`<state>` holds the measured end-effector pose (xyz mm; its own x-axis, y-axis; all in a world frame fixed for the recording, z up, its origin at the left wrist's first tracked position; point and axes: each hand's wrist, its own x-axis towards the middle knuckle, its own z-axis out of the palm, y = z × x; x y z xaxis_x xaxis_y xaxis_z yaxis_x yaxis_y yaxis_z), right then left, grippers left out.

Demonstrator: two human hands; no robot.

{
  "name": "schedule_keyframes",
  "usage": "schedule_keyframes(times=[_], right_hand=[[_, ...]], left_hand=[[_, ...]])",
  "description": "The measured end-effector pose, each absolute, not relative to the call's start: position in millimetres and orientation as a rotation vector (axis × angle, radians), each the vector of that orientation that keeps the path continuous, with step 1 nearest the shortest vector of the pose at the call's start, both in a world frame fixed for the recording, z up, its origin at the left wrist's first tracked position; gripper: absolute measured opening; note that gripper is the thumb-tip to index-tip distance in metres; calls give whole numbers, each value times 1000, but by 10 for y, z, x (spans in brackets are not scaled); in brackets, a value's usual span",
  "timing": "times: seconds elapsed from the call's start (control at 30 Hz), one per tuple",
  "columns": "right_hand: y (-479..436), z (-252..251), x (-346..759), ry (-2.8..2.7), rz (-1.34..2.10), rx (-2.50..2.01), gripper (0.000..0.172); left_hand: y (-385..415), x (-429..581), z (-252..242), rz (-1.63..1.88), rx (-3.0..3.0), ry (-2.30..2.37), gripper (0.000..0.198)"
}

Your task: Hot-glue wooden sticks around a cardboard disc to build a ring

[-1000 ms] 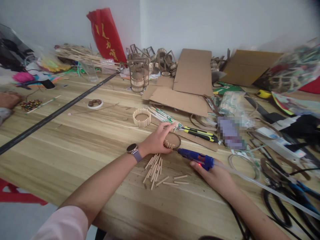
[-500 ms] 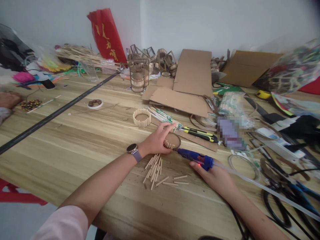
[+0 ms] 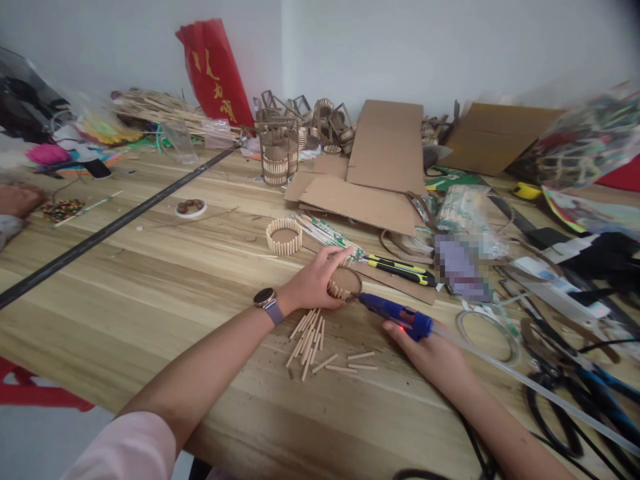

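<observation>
My left hand [image 3: 313, 283], a watch on its wrist, curls around a small cardboard ring [image 3: 346, 281] that has short wooden sticks glued along its near side. My right hand [image 3: 430, 350] grips a blue hot glue gun [image 3: 395, 313], its red light on and its nozzle touching the ring's near right edge. A clear glue stick [image 3: 525, 383] trails out of the gun's back. Several loose short sticks [image 3: 313, 340] lie on the wooden table [image 3: 150, 287] just below the ring.
A finished stick-covered ring [image 3: 284, 235] sits behind my left hand. A yellow-black utility knife [image 3: 400, 269], cardboard sheets [image 3: 373, 173], scissors [image 3: 595, 387] and cables crowd the right side. More stick crafts [image 3: 277, 150] and a red bag [image 3: 215, 70] stand at the back. Another person's hand [image 3: 17, 199] rests at far left.
The glue gun's nozzle has shifted slightly right and closer along the ring's edge. My left hand stays on the ring.
</observation>
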<state>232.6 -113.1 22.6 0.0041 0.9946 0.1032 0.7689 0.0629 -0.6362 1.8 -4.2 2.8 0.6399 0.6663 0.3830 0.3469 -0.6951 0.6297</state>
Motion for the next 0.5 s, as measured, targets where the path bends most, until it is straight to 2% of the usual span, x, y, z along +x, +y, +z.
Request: schedule_keyframes(times=[0.1, 0.23, 0.33, 0.4, 0.5], right_hand=[[-1105, 230, 2398, -1488, 680, -1798, 35], [-1064, 317, 2522, -1027, 1224, -1492, 31], [-1063, 386, 2607, -894, 1597, -1334, 38], [-1074, 406, 2635, -861, 1697, -1296, 40], [-1082, 403, 2635, -818, 1665, -1282, 42]], left_hand=[[-42, 19, 27, 834, 2346, 792, 110], [-39, 15, 10, 828, 2352, 791, 111], [-37, 15, 4, 834, 2359, 789, 109], [-37, 16, 7, 839, 2361, 786, 109], [-35, 17, 11, 835, 2359, 783, 110]])
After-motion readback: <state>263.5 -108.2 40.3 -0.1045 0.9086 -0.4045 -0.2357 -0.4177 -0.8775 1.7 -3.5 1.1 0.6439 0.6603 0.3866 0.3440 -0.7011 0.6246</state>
